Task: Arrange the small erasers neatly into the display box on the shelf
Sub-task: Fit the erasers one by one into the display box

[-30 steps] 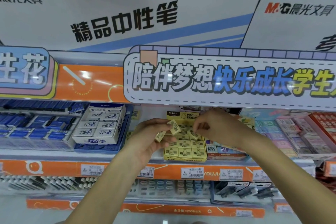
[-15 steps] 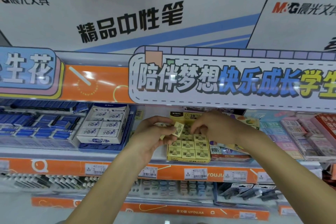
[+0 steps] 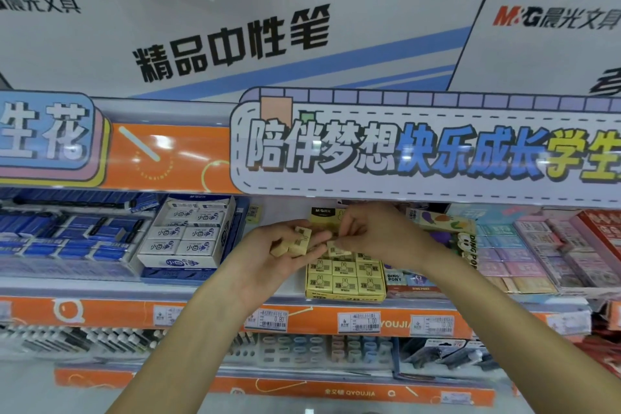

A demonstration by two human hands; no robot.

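**At the shelf (image 3: 100, 287) front edge: both hands busy**

Over the yellow display box (image 3: 346, 296), the left hand (image 3: 268, 255) gripped several small erasers (image 3: 297, 240). The right hand (image 3: 379, 239) pinched one eraser (image 3: 336, 247) just above the filled rows. Hands hid the box's back rows; fingertips were blurred.

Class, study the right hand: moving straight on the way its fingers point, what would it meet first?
The right hand, pinching an eraser, points left; it would probably first meet the left hand and the yellow erasers it holds. Depth is unclear; the display box sits below that line.
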